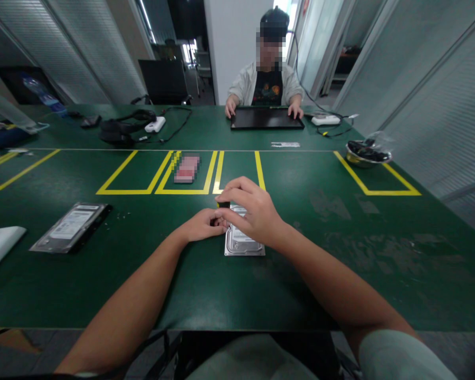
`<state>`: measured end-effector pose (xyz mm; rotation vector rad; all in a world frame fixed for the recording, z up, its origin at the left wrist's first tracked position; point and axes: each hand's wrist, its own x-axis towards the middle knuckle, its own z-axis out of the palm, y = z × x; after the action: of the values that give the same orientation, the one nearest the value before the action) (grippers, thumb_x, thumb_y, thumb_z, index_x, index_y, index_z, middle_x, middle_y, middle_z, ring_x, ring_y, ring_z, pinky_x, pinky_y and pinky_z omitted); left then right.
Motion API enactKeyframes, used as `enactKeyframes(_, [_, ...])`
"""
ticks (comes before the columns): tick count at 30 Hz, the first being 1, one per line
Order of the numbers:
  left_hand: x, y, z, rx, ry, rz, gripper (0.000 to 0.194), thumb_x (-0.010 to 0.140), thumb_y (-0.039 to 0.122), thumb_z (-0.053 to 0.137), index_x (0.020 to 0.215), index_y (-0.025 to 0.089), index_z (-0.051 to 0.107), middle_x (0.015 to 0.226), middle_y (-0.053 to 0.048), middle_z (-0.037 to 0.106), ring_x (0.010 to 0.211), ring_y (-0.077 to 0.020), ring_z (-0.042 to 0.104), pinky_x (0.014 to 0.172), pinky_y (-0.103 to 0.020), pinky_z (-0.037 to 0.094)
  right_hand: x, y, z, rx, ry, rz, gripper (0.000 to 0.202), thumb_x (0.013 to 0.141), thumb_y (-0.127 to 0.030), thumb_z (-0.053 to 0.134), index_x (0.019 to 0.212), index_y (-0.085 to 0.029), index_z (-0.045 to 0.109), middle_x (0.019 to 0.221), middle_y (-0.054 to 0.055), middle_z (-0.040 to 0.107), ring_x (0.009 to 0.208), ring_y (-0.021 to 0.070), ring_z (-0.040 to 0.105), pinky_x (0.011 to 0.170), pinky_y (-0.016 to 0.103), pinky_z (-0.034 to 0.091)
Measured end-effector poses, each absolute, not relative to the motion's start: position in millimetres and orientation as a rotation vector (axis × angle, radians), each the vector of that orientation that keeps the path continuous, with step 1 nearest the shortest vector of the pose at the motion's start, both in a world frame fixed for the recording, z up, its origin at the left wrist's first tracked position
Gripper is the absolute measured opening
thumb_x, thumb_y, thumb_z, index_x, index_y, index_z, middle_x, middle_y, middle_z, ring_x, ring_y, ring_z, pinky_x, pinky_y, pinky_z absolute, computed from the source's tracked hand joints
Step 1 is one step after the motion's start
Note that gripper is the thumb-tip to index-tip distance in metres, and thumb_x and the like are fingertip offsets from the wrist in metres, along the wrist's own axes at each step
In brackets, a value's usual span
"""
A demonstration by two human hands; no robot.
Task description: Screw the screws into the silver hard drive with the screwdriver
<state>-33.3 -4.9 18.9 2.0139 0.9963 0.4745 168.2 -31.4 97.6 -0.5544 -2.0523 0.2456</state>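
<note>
Head view, both hands, left hand [201, 226], right hand [250, 211], pinched closed on hard drive [243, 244] (label unreadable)

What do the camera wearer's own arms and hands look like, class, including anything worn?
Both forearms are bare from elbow to wrist. The left hand and right hand wear no gloves, rings or watch that show. A pale grey-green sleeve covers the right upper arm.
</note>
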Motion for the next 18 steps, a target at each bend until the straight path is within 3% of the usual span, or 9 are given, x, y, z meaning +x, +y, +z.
enactKeyframes(3, [-33.8, -3.9, 17.2, 2.001, 0.969, 0.45, 0.023, 0.081, 0.036, 0.064, 0.08, 0.014, 0.063, 0.069, 0.001, 0.057, 0.065, -0.0116, 0.051, 0.059, -0.022, 0.039, 169.0, -31.6, 99.8, -0.567, -2.067, 0.235, 0.013, 0.091, -0.022, 0.056, 0.096, -0.016, 0.066, 0.095, 0.008, 0.067, 0.092, 0.0177, 0.062, 0.081, 0.034, 0.052])
enactKeyframes(9, [-33.6, -1.1, 13.5, 1.955, 0.906, 0.45, 0.018, 0.081, 0.03, 0.063, 0.077, 0.013, 0.06, 0.065, 0.003, 0.053, 0.06, -0.0098, 0.047, 0.056, -0.021, 0.036, 170.5, -30.3, 99.4, -0.506, -2.104, 0.227, 0.028, 0.089, -0.01, 0.045, 0.108, -0.014, 0.066, 0.11, 0.009, 0.073, 0.107, 0.0183, 0.065, 0.095, 0.038, 0.051])
enactKeyframes(18, [-33.7, -2.0, 13.8, 1.969, 0.943, 0.432, 0.021, 0.08, 0.032, 0.065, 0.075, 0.013, 0.059, 0.065, 0.003, 0.051, 0.062, -0.0099, 0.047, 0.057, -0.021, 0.036, 170.3, -30.6, 100.6, -0.532, -2.105, 0.231, 0.024, 0.091, -0.014, 0.049, 0.105, -0.014, 0.069, 0.107, 0.01, 0.071, 0.102, 0.0181, 0.064, 0.091, 0.037, 0.052])
